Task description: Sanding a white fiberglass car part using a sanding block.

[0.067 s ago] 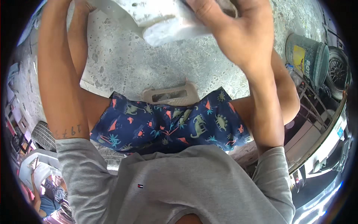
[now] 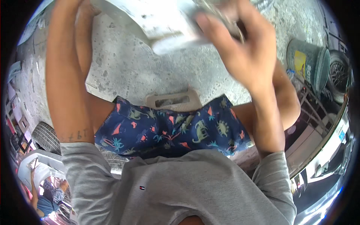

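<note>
A glossy white and grey piece (image 2: 165, 26) with a rounded near edge hangs over the floor at the top of the view, its far part cut off. My right hand (image 2: 249, 56) is at its right side, thumb stretched across toward the piece and the fingers curled beyond. A thin, brownish curved rim (image 2: 238, 32) shows between thumb and fingers; motion blur hides what it belongs to. My left forearm (image 2: 69, 75) runs up along the left side and leaves the picture at the top, so the left hand is out of sight.
A beige plastic stool (image 2: 176, 99) shows between my thighs. At right stand a grey-green bucket (image 2: 309, 63), a wheel (image 2: 339, 71) and a metal frame (image 2: 311, 101). A tyre (image 2: 45, 137) lies at left. Another person (image 2: 47, 202) sits at lower left beside a pale panel (image 2: 41, 161).
The white and grey piece and my right hand have come slightly nearer to me. The whole view has also shifted a little.
</note>
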Demonstrator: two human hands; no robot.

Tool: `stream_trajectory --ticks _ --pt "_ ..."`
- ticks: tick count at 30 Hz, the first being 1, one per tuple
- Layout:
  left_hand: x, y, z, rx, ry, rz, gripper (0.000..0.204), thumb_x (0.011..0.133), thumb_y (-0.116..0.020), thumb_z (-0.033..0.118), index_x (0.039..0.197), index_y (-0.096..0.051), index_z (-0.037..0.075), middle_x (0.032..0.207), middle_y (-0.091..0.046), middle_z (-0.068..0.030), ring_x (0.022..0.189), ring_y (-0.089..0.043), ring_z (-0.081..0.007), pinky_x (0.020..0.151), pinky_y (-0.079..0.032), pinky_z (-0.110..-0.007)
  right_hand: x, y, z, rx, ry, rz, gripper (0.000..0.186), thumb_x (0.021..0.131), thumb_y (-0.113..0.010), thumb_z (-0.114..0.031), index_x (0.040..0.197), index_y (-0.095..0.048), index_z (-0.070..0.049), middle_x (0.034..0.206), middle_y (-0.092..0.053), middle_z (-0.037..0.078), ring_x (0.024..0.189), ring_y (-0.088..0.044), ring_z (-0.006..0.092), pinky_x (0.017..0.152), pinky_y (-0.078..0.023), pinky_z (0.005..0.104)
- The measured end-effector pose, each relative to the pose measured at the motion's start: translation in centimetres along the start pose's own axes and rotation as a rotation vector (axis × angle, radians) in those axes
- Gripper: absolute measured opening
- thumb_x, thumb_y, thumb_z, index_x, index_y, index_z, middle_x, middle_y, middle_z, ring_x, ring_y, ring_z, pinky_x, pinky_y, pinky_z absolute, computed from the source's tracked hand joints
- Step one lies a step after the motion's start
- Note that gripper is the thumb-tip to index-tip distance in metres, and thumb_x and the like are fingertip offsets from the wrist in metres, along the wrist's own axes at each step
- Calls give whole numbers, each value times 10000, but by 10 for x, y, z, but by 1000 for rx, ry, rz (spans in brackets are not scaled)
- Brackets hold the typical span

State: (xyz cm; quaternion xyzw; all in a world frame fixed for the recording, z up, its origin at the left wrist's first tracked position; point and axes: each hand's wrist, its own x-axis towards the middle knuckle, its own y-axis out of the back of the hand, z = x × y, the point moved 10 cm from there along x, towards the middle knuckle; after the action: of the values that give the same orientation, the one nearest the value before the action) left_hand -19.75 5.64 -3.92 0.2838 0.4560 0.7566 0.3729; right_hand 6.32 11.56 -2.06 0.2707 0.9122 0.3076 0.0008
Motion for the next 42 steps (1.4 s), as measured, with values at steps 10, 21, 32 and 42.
stream_trajectory --ticks 10,21,32,42 --pt "-1 17 -9 37 -8 3 517 815 -753 520 1099 -755 88 1228 -693 -195 1211 -615 -390 1067 -463 -448 5 -4 -33 -57 128 60 136 817 -765 -27 817 -630 -12 873 -721 146 769 -647 307 736 -490 366" --pt "-12 8 -7 110 180 -15 578 786 -725 618 1223 -748 241 1573 -471 -127 1492 -353 -307 1188 6 -746 -4 -2 -19 107 64 34 143 821 -788 -2 894 -668 22 939 -730 157 839 -658 299 772 -504 362" --pt "40 -23 -44 212 163 -395 1157 728 -571 911 1532 -483 84 1613 -424 -176 1513 -354 -374 1207 -70 -713 -7 14 26 199 -114 18 268 797 -854 -102 1025 -737 -23 928 -664 48 828 -585 163 750 -443 290" --pt "63 10 -88 382 212 -189 1005 896 -545 743 1472 -483 -78 1557 -419 -318 1487 -364 -433 1239 -289 -447 -2 -14 46 760 -435 7 223 921 -781 -151 1051 -713 17 1059 -670 55 1032 -583 158 933 -437 293"
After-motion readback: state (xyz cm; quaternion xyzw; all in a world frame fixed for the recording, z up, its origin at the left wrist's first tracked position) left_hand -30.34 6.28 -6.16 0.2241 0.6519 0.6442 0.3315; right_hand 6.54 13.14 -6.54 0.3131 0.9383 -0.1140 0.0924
